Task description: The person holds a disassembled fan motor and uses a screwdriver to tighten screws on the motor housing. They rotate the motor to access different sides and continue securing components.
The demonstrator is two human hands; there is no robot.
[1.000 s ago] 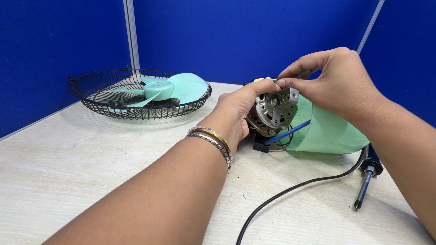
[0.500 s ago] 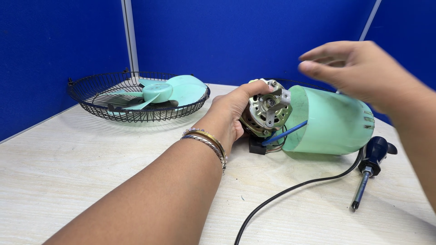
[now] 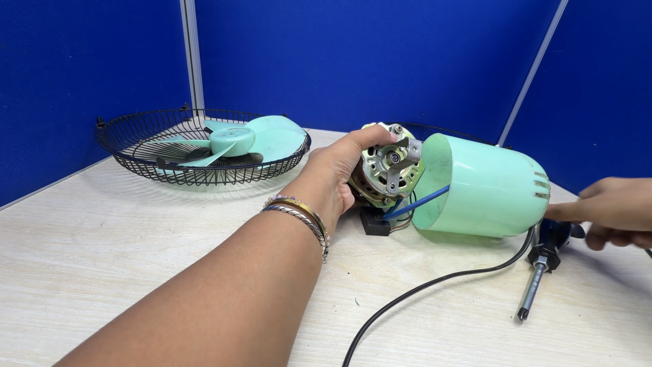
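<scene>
**A:** what's each hand on here?

**B:** left hand (image 3: 336,173) has its fingers wrapped round the metal fan motor (image 3: 388,168), which sits on the tabletop (image 3: 136,238) at the mouth of the mint-green housing (image 3: 482,187). Right hand (image 3: 611,212) has loosely curled fingers touching the screwdriver (image 3: 540,261) handle; can't tell if it's gripped.

**A:** and the wire guard (image 3: 197,146)?

**B:** holds the green blade (image 3: 238,139).

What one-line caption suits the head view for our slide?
Left hand grips fan motor beside green housing; right hand reaches the screwdriver.
</scene>
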